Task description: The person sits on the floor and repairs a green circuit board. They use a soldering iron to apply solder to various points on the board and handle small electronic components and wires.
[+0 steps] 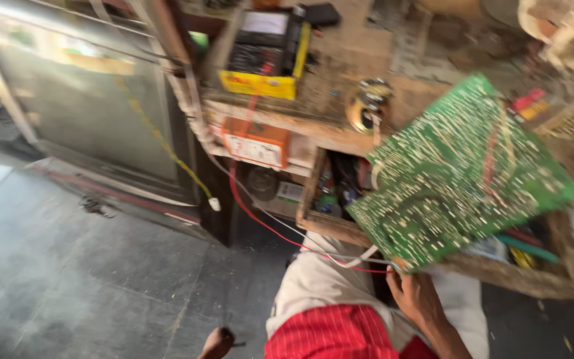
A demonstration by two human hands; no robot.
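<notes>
My right hand (421, 297) grips the lower corner of a large green circuit board (460, 173), solder side up and tilted, in front of the wooden workbench (313, 129). Red and white wires (267, 226) run from the board's held corner up to the bench. My left hand (217, 342) is low at the bottom edge with its fingers curled; what it holds, if anything, is too small and blurred to tell. My knee in light trousers (320, 279) and my red striped shirt (333, 332) lie between the hands.
A yellow-cased meter (264, 50) and a round metal spool (367, 103) sit on the bench. An orange box (257, 143) hangs under its edge. An open wooden drawer (327, 223) holds tools. A metal panel (81, 100) with a yellow cable (167, 149) stands left, above the dark floor (68, 279).
</notes>
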